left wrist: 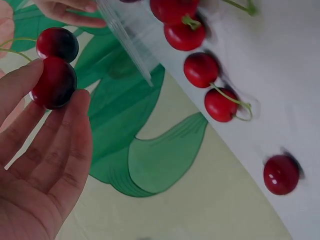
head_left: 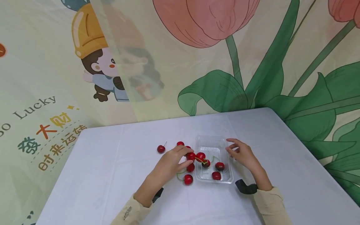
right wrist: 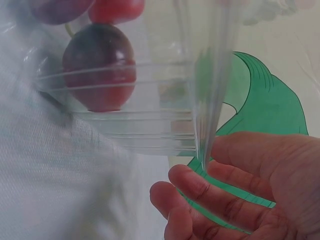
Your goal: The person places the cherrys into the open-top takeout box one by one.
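Note:
My left hand point(head_left: 170, 161) pinches a red cherry point(left wrist: 54, 84) between thumb and fingers, over the left rim of a clear plastic box point(head_left: 229, 178). A second cherry point(left wrist: 57, 44) hangs against it, and green stems run off from the two. Inside the box lie several dark red cherries point(head_left: 220, 166). At the box's right rim is my right hand point(head_left: 243, 154), its fingers loosely bent; the thumb appears to touch the rim in the right wrist view, and no firm grip shows. Left of the box, several loose cherries point(head_left: 188, 179) lie near the left hand, some partly hidden by it.
A single cherry point(head_left: 161, 149) lies farther left, apart from the others. The white-covered table point(head_left: 107, 175) ends at the back against a printed backdrop point(head_left: 157, 106) with tulips and a cartoon figure. Black straps point(head_left: 246, 187) sit at the wrists.

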Available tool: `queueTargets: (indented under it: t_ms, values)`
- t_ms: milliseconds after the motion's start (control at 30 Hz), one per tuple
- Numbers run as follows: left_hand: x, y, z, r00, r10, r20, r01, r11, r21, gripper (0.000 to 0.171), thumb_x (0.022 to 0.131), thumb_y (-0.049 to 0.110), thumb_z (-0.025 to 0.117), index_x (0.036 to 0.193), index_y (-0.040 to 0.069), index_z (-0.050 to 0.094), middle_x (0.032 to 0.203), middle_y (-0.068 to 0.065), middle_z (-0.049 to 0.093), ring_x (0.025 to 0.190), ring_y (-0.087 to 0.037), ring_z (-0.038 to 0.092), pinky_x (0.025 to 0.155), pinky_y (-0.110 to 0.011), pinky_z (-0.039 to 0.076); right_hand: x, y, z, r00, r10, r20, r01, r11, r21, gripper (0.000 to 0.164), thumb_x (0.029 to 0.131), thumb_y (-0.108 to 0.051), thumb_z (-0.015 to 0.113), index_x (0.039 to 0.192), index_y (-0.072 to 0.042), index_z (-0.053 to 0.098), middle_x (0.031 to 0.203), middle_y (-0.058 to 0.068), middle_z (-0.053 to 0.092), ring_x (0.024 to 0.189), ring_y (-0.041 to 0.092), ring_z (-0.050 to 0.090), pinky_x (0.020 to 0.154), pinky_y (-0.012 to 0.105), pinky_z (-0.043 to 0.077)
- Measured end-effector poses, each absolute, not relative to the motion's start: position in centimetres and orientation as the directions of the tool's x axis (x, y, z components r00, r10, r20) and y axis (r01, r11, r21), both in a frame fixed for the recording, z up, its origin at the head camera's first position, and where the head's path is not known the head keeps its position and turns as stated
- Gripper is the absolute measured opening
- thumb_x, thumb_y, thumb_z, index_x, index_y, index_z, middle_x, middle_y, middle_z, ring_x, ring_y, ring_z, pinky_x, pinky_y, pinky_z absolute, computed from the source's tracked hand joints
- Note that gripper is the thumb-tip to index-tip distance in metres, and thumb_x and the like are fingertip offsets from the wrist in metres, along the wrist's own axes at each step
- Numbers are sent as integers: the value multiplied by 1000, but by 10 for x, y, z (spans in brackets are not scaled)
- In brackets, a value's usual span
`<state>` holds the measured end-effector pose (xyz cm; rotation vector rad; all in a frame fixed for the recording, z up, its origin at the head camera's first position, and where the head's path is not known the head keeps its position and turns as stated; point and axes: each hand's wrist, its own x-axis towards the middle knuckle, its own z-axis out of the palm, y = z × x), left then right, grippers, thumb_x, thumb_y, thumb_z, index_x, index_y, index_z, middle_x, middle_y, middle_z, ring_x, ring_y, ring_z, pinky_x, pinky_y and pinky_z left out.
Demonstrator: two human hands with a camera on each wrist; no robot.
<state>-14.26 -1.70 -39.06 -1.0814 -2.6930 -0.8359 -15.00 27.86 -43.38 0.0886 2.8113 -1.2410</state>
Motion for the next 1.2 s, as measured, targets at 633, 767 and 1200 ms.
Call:
queueTargets:
  t_ms: [633,767,1200]
  values:
    - [-135,29,-411,-644,729,232,758,567,322,32,86,25,76,115,11,69,105,-2,69,90,-11,66,78,-18,54,-150,279,-433,-997,22,-71,67,678,-732,46,95,-12,63,137,0,48,112,27,63,76,23,63,65,32,57]
    - [-135,34,-415,-627,741,239,778,582,236,31,84,25,78,111,12,70,102,-1,70,87,-11,67,76,-19,54,-149,278,-433,-997,23,-74,70,681,-729,46,95,-13,62,137,0,48,112,27,63,77,24,63,66,32,57]
    - [-136,47,-425,-611,759,226,780,626,6,23,82,31,80,100,19,73,93,5,71,84,-7,69,68,-22,44,-149,278,-432,-997,24,-72,69,682,-728,47,95,-12,63,137,0,48,112,27,63,76,23,63,67,33,57]
